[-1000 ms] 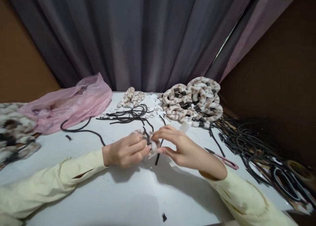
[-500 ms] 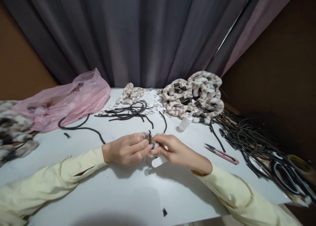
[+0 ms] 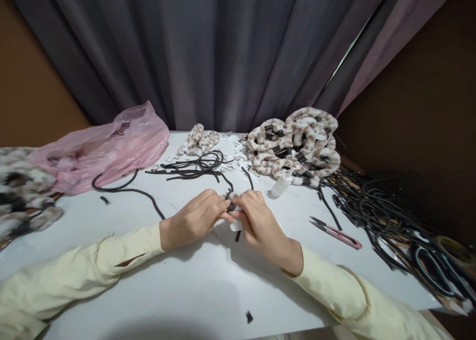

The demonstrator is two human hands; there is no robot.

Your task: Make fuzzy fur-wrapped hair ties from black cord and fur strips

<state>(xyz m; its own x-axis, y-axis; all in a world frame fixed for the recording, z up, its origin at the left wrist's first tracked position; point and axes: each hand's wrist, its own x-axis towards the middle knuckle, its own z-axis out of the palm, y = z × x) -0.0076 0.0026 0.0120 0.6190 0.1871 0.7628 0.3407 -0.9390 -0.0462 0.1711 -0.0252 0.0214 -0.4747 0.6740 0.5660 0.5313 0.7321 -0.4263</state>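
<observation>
My left hand and my right hand meet over the middle of the table, fingertips nearly touching. Both are closed in a pinch on a black cord that is coiled round a small fluffy piece, mostly hidden by the fingers. One short cord end sticks up above the fingertips; another dark end points down below them. A white tag peeks out under my right fingers. Beyond the hands lies a loose pile of black cords.
Fluffy spotted rings are heaped at the back right beside a small white bottle. Pink-handled thread snips lie right of my hand, near a tangle of black cords. A pink plastic bag rests at the left.
My right hand has turned over the cord, its knuckles now higher and its wrist lower. The coil has turned, and less of the white tag shows. The view has shifted slightly.
</observation>
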